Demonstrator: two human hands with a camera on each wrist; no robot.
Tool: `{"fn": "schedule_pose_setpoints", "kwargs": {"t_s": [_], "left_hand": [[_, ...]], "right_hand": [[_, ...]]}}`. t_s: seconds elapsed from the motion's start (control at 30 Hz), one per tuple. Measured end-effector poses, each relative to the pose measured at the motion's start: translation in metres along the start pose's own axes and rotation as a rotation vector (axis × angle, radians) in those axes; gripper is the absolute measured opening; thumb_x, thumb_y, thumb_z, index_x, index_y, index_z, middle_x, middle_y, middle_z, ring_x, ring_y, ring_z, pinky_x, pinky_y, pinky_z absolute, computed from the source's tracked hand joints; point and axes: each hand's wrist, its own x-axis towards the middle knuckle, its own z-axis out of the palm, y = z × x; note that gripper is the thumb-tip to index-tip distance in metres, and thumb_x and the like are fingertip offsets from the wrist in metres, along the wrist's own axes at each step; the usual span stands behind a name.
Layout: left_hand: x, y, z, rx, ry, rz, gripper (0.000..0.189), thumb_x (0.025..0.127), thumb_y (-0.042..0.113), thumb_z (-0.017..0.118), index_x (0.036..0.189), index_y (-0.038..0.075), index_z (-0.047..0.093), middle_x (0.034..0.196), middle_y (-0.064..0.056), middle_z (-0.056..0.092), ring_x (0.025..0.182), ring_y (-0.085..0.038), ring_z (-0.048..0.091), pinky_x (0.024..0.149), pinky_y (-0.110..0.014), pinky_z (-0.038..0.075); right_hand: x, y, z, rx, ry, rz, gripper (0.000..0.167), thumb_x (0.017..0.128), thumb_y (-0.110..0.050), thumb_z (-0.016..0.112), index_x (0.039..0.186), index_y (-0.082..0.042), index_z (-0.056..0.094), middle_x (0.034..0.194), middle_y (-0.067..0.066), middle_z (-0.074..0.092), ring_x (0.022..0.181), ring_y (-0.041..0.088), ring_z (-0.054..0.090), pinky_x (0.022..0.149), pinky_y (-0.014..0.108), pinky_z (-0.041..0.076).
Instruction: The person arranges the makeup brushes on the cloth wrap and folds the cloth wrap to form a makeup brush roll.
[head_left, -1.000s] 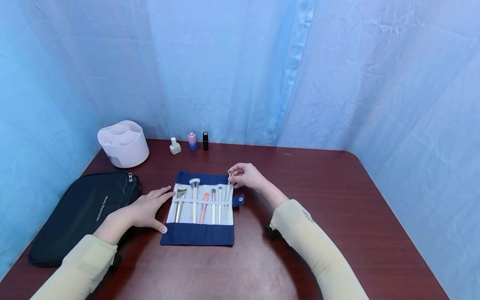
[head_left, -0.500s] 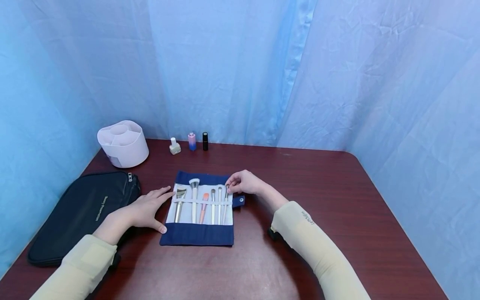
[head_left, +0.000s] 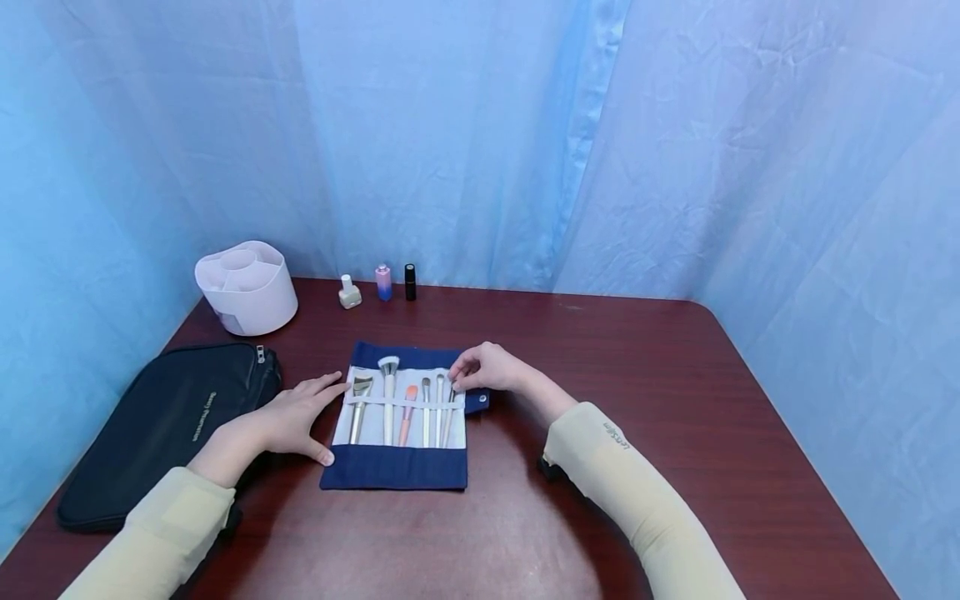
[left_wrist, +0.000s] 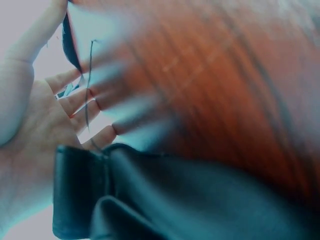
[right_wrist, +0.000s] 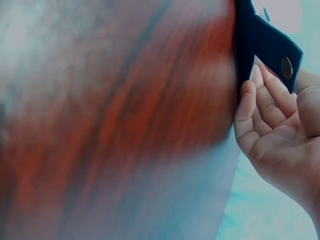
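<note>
A navy brush roll [head_left: 393, 468] lies unrolled on the table, its pale lining holding several makeup brushes under a strap. At its right end, my right hand [head_left: 489, 367] pinches the top of a slim makeup brush [head_left: 448, 425], whose handle runs down under the strap. In the right wrist view the curled fingers of the right hand [right_wrist: 280, 120] are beside the roll's snap tab [right_wrist: 280, 52]; the brush itself is hidden there. My left hand [head_left: 291, 421] rests with spread fingers along the roll's left edge. The left wrist view shows the left palm [left_wrist: 45, 110] with fingers extended.
A black zip case [head_left: 165, 433] lies at the left, under the left forearm. Behind it stands a white divided organizer [head_left: 251, 292]. Near the back edge are a nail polish bottle [head_left: 349, 295], a pink-and-blue bottle [head_left: 384, 283] and a black tube [head_left: 410, 283].
My right hand has come down toward me along the roll's right side, sliding the slim makeup brush lower under the strap. The left hand has stayed put.
</note>
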Motion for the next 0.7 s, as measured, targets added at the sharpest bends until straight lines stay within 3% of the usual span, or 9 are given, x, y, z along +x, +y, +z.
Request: {"fn": "schedule_pose_setpoints", "kwargs": {"t_s": [0.3, 0.53, 0.7], "left_hand": [[0.004, -0.001, 0.001, 0.008, -0.02, -0.012, 0.108, 0.063, 0.053, 0.082, 0.146, 0.006, 0.032, 0.152, -0.023, 0.023, 0.135, -0.046, 0.024, 0.101, -0.068, 0.025], [0.009, 0.003, -0.008, 0.04, 0.003, -0.035, 0.107, 0.064, 0.057, 0.079, 0.144, 0.003, 0.035, 0.151, -0.025, 0.024, 0.136, -0.047, 0.022, 0.102, -0.069, 0.023], [0.017, 0.004, -0.016, 0.086, 0.076, 0.014, 0.11, 0.062, 0.055, 0.081, 0.145, 0.001, 0.033, 0.152, -0.023, 0.023, 0.139, -0.045, 0.015, 0.104, -0.068, 0.02]], "right_hand": [[-0.024, -0.006, -0.004, -0.107, 0.117, -0.046, 0.027, 0.085, -0.021, 0.072, 0.109, -0.011, 0.067, 0.096, -0.001, 0.067, 0.082, 0.011, 0.06, 0.073, 0.025, 0.052], [-0.055, -0.021, 0.01, -0.284, 0.217, -0.101, 0.045, 0.083, -0.028, 0.073, 0.122, -0.009, 0.061, 0.121, 0.004, 0.061, 0.111, 0.017, 0.056, 0.093, 0.036, 0.048], [-0.075, -0.031, 0.027, -0.409, 0.225, -0.105, 0.07, 0.079, -0.039, 0.075, 0.135, -0.005, 0.05, 0.137, 0.009, 0.05, 0.133, 0.026, 0.038, 0.106, 0.046, 0.036]]}}
